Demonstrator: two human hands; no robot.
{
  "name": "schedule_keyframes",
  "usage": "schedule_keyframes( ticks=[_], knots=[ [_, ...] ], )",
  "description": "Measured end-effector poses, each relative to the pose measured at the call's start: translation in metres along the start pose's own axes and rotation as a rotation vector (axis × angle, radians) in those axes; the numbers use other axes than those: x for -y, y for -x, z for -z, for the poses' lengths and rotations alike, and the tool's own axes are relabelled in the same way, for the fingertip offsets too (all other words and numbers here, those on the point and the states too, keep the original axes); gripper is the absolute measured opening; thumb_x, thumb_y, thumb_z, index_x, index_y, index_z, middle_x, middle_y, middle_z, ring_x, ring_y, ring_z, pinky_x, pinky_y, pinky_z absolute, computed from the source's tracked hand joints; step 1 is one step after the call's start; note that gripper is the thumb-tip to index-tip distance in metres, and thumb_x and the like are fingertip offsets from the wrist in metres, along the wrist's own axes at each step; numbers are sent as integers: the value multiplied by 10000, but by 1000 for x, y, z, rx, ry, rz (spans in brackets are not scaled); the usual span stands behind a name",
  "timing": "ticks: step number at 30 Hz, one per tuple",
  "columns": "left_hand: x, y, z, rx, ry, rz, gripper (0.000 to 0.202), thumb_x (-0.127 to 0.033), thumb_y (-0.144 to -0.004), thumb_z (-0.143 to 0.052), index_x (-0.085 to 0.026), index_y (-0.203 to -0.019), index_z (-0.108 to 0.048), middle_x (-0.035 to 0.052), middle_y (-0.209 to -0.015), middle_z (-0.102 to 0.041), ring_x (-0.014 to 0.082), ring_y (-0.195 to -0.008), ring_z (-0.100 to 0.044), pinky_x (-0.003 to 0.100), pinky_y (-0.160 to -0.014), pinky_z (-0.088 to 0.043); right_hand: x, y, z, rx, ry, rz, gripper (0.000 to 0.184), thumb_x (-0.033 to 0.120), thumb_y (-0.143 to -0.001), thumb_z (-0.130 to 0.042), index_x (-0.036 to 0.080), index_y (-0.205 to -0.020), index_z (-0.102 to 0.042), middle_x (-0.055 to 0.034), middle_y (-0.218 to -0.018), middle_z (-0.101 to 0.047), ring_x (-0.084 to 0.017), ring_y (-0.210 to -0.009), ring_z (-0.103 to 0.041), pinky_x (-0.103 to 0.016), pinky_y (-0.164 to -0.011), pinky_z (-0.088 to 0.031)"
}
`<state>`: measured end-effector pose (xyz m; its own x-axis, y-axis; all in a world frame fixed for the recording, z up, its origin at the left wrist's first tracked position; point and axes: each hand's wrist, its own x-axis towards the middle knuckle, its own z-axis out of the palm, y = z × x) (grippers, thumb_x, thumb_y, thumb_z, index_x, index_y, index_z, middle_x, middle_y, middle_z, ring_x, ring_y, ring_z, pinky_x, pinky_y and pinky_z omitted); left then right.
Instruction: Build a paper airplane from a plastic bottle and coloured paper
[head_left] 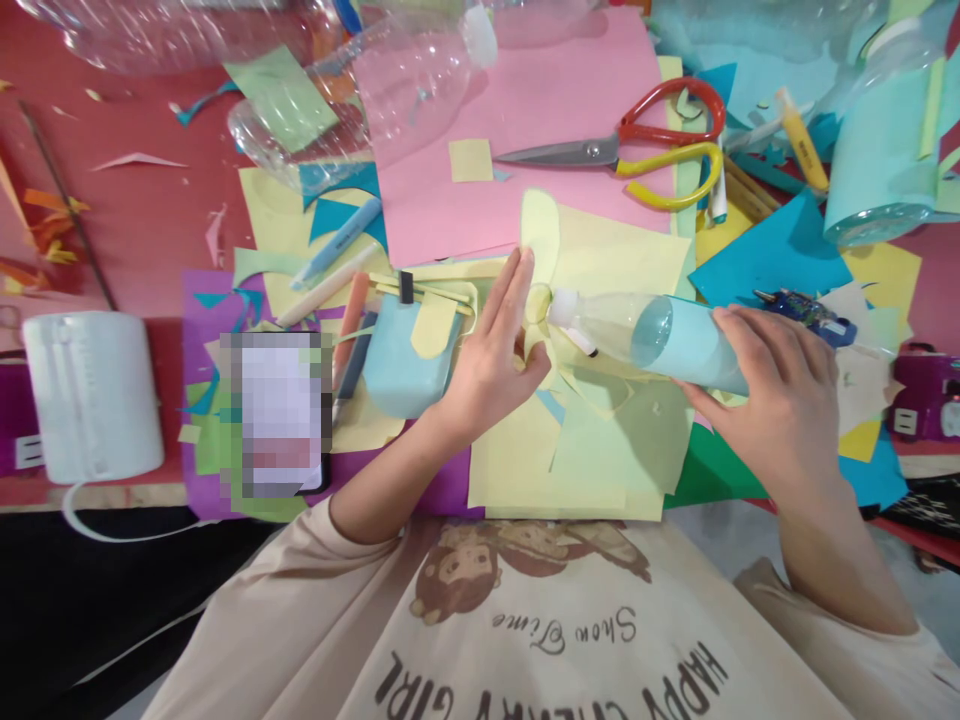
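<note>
A clear plastic bottle (611, 325) with a white cap lies on its side, light blue paper (697, 345) wrapped around its lower part. My right hand (784, 390) curls over that wrapped end. At the cap sits a pale yellow-green paper piece with rounded blades (541, 235). My left hand (495, 365) is beside it, two fingers stretched out along the upper blade and the thumb apart below. Whether the fingertips press on the paper is hard to see. Left of this hand stands a light blue box-like object (412, 355) with a yellow paper tab.
Scissors (592, 152) with red and yellow handles lie on pink paper (442, 215). A phone (281, 415) and a white pouch (94, 395) are at left. Clear bottles (420, 80) lie at the back; another wrapped bottle (885, 150) is at right. Markers (337, 243) and paper scraps surround them.
</note>
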<state>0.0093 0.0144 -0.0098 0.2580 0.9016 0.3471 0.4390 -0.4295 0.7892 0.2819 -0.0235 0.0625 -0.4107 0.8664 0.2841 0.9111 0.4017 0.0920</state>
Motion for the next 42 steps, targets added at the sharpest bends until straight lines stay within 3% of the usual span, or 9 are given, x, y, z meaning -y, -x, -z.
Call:
schedule_keyframes(
  ticks=[9, 19, 23, 31, 38, 42],
  knots=[
    [2, 1, 2, -7, 43, 28, 729, -400, -914, -506, -372, -1534, -126, 123, -1598, -255, 217, -921, -689, 369, -759, -611, 0, 3, 8, 79, -22, -19, 659, 255, -849, -643, 172, -1451, -388, -203, -1278, -626, -393, -1184, -591, -538, -948, -508],
    [-2, 0, 0, 18, 8, -3, 701, -449, -930, -478, -361, -1532, -129, 119, -1592, -267, 297, -1154, -616, 362, -759, -613, 0, -1, 0, -3, -9, 4, 589, 255, -787, -702, 153, -1330, -499, -178, -1221, -668, -356, -1111, -633, -502, -913, -535],
    [-3, 0, 1, 33, 13, -23, 669, -483, -943, -452, -360, -1526, -149, 135, -1582, -286, 257, -1061, -663, 322, -718, -614, 1, -3, 2, -9, 1, 16, 586, 256, -779, -708, 149, -1318, -503, -183, -1208, -674, -356, -1090, -641, -491, -894, -541],
    [-1, 0, 0, 48, 19, -46, 683, -447, -946, -445, -378, -1537, -109, 103, -1600, -256, 256, -1037, -677, 397, -831, -600, 4, -7, 4, -16, 18, 46, 565, 269, -773, -730, 113, -1280, -537, -197, -1195, -677, -360, -1078, -644, -478, -887, -542],
    [-3, 0, -2, 26, -56, -77, 643, -459, -954, -425, -362, -1528, -153, 125, -1567, -327, 264, -1037, -679, 322, -652, -616, 4, -7, 4, -5, 43, 60, 585, 242, -734, -765, 89, -1263, -566, -200, -1191, -680, -370, -1066, -653, -476, -884, -545],
    [-4, -1, -3, 43, -53, -82, 641, -457, -951, -437, -364, -1525, -166, 116, -1562, -345, 266, -1060, -677, 299, -648, -617, 5, -8, 6, 1, 48, 59, 566, 232, -753, -747, 95, -1269, -560, -200, -1190, -680, -366, -1068, -649, -478, -882, -542]
  ],
)
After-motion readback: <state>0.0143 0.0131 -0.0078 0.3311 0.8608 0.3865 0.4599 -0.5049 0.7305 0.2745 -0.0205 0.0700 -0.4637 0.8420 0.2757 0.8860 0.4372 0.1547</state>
